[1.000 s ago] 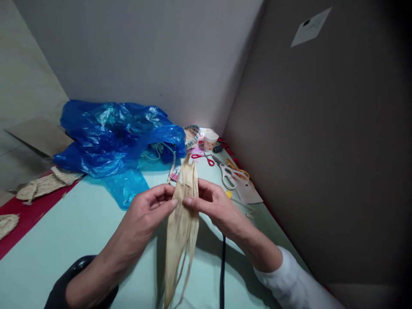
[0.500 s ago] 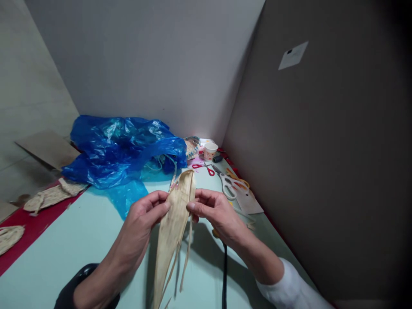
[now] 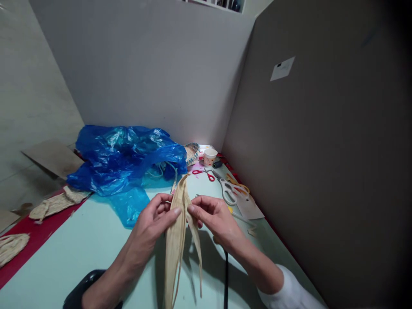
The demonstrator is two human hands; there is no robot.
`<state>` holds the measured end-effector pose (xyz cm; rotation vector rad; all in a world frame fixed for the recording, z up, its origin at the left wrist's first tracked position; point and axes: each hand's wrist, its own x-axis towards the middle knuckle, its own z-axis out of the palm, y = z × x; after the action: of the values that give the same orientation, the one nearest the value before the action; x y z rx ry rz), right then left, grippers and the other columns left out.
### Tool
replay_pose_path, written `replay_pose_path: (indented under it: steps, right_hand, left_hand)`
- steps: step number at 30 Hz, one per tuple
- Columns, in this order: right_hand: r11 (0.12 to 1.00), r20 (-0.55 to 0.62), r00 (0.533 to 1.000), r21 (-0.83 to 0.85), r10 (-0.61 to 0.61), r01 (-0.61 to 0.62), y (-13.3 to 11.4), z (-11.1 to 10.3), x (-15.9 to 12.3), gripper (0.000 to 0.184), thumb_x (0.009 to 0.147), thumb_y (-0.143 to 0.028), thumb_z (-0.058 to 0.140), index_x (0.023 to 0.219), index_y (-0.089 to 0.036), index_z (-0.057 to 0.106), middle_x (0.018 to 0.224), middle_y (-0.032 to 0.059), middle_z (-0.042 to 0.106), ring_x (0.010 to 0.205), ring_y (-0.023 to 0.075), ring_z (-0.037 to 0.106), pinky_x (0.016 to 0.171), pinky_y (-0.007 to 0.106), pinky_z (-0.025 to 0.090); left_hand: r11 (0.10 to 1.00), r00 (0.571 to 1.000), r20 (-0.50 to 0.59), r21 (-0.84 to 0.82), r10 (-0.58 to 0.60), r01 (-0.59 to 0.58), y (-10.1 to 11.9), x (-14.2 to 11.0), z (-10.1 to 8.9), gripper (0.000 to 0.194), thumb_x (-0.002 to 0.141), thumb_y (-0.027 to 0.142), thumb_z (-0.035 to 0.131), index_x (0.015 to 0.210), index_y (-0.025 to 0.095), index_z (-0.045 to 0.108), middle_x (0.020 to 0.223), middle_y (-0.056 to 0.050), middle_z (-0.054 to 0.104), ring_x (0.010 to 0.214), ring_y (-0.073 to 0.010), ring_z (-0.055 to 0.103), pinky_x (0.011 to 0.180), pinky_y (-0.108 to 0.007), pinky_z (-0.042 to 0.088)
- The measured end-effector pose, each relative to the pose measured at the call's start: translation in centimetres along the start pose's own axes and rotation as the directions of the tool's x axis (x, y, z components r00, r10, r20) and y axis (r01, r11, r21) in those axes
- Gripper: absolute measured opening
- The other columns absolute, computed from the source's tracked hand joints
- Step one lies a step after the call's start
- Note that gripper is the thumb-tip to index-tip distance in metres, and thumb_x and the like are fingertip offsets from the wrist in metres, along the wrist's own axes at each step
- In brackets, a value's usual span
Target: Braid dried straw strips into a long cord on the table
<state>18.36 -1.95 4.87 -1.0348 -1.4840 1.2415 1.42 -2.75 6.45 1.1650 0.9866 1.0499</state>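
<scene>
A long tan dried husk leaf (image 3: 175, 244), split into strips at its lower end, hangs upright over the pale green table (image 3: 80, 249). My left hand (image 3: 154, 223) pinches its left edge near the top, thumb pressed against the leaf. From the other side my right hand (image 3: 212, 216) pinches a narrow strip (image 3: 195, 240) that has parted from the leaf and dangles free. Both hands are closed on the husk, thumbs almost touching.
A crumpled blue plastic bag (image 3: 125, 156) lies behind the hands. Red-handled scissors (image 3: 204, 172), white scissors (image 3: 227, 189), a paper cup (image 3: 210, 156) and a woven piece (image 3: 192, 152) sit at the back right by the grey partition (image 3: 322, 171). Woven straw pieces (image 3: 53, 204) rest on a red strip at left.
The leaf has been folded narrower and a strip on its right side has parted further from it. The camera tilted slightly up; both hands stayed on the husk.
</scene>
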Motion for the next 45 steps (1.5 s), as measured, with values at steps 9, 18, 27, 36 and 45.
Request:
replay_pose_path:
  steps: [9,18,27,36,45]
  right_hand:
    - [0.992,0.141,0.990,-0.124,0.030,-0.012,-1.2,0.8,-0.7,0.022,0.083,-0.037,0.060,0.076,-0.016,0.061,0.065,-0.0002,0.059,0.061,0.0117,0.052,0.059,0.023,0.038]
    - [0.992,-0.029,0.997,-0.105,-0.069,0.065,-1.4,1.1,-1.0,0.014,0.081,-0.030,0.062,0.077,-0.017,0.058,0.068,-0.0016,0.054,0.063,0.0103,0.049,0.059,0.022,0.038]
    - [0.987,0.086,0.996,0.156,0.024,-0.037,-1.6,0.7,-1.0,0.027,0.075,-0.038,0.072,0.078,-0.015,0.059,0.073,-0.0008,0.055,0.067,0.0102,0.049,0.063,0.022,0.038]
    - [0.978,0.182,0.982,0.191,0.045,-0.080,-0.6,1.1,-1.1,0.027,0.078,-0.036,0.070,0.080,-0.014,0.055,0.074,-0.0015,0.049,0.069,0.0102,0.041,0.063,0.023,0.031]
    - [0.963,0.157,0.987,0.270,-0.034,-0.010,-0.2,1.2,-1.2,0.017,0.082,-0.030,0.067,0.083,-0.015,0.058,0.073,-0.0015,0.048,0.069,0.0106,0.040,0.064,0.025,0.030]
  left_hand:
    - [0.999,0.997,-0.063,-0.005,0.038,-0.039,-0.7,0.3,-0.3,0.023,0.077,0.038,0.067,0.090,0.019,0.062,0.082,0.000,0.066,0.071,-0.0167,0.060,0.069,-0.028,0.047]
    - [0.991,0.999,0.001,0.124,0.042,-0.042,-0.2,-0.7,0.5,0.021,0.075,0.038,0.069,0.081,0.019,0.064,0.078,0.000,0.061,0.073,-0.0155,0.053,0.064,-0.024,0.042]
    - [0.999,0.998,0.067,-0.048,-0.013,0.016,-0.4,-0.8,0.4,0.017,0.081,0.037,0.065,0.081,0.021,0.062,0.076,0.002,0.054,0.072,-0.0130,0.048,0.066,-0.023,0.039]
    - [0.955,0.994,0.054,0.278,0.096,-0.107,-0.7,-0.4,-0.1,0.025,0.086,0.042,0.054,0.074,0.020,0.052,0.070,0.003,0.044,0.067,-0.0134,0.040,0.060,-0.025,0.034]
    - [0.995,0.999,0.046,-0.092,-0.022,0.026,-1.0,-0.6,0.2,0.022,0.081,0.036,0.060,0.074,0.019,0.050,0.067,0.004,0.041,0.062,-0.0110,0.038,0.057,-0.023,0.034]
